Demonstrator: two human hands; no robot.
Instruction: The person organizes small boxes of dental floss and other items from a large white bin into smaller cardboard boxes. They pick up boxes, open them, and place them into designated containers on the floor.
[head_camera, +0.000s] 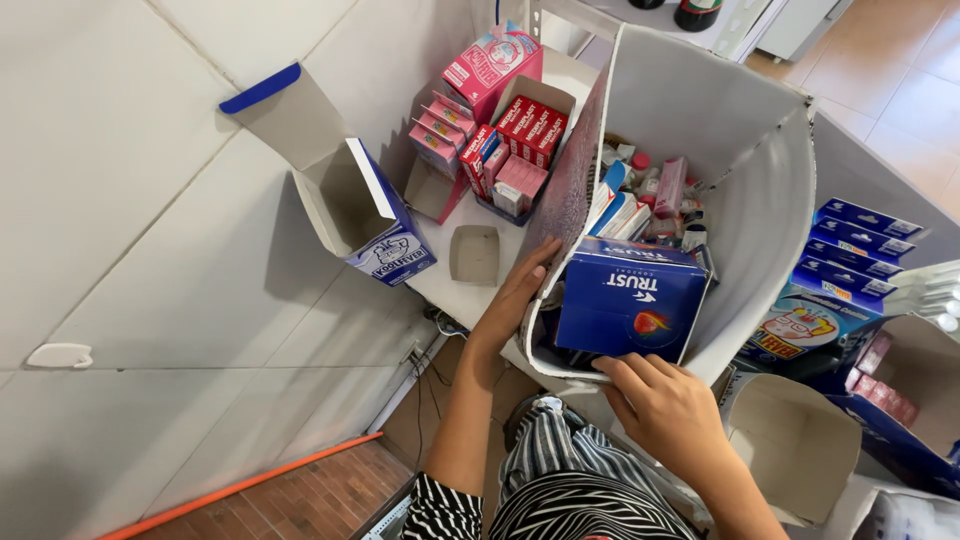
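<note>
Left hand (512, 300): lay flat against the outer left wall of the grey bag (740, 130), fingers straight and close together, thumb slightly apart, gripping nothing. Right hand (665, 405): at the bag's near rim, fingertips curled onto the lower edge of the blue box (630, 298); whether they clamped it or only touched it could not be told. Blue box: stood upright just inside the bag's near side, printed face toward the camera. Behind it in the bag: a jumble of small bottles and cartons (650, 195). On the white shelf (440, 270), left of the bag: an open blue-and-white carton (375, 225) with its flap raised, a small empty tray (474, 254), and red and pink boxes (495, 130) in open cartons. Right of the bag: stacked dark blue boxes (850, 250) and an open brown carton (795, 440).
</note>
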